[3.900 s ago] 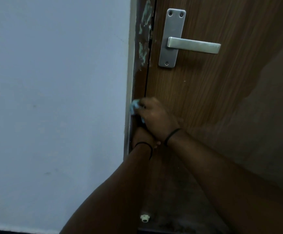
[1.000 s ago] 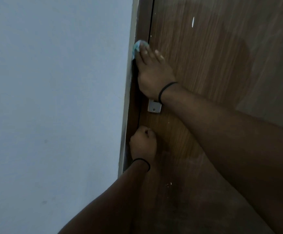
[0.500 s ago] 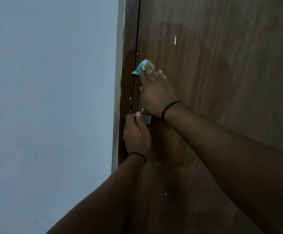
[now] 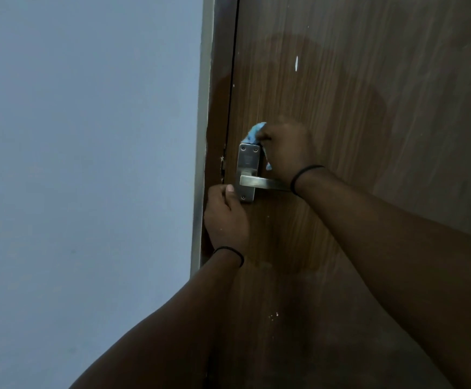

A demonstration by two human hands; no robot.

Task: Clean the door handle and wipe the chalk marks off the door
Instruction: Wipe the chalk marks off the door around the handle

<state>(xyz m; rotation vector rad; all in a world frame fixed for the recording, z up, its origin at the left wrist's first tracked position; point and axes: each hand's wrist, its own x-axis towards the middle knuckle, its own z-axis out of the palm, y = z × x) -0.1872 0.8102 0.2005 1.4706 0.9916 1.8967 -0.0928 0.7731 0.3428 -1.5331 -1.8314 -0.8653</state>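
Gripping a crumpled light-blue cloth (image 4: 254,133), the right hand (image 4: 286,150) is seen just right of the frame's centre, its fingers curled round the fabric so that one blue end shows at the upper left of the knuckles and a smaller tip hangs out below, beside the plate. The cloth is held against the brown wood-grain door (image 4: 369,136), directly above and to the right of the brushed-metal door handle (image 4: 259,182). The handle's tall rectangular back plate (image 4: 248,161), fixed with screws at its corners, is placed close to the door's left edge; its flat lever is extended to the right and is partly covered by the right wrist, on which a thin black band (image 4: 306,175) is worn. The left hand (image 4: 226,217) is found below and left of the plate, fingers curled loosely, with the thumb tip set against the plate's lower left edge; whether anything is held inside it cannot be told. A second black band (image 4: 230,252) is worn on that wrist. A short white chalk mark (image 4: 296,64) is left on the door in the upper middle of the frame, and small white specks (image 4: 273,315) are scattered lower down. A dark brown door frame (image 4: 220,80) and a pale blue-grey wall (image 4: 88,164) are seen at the left.
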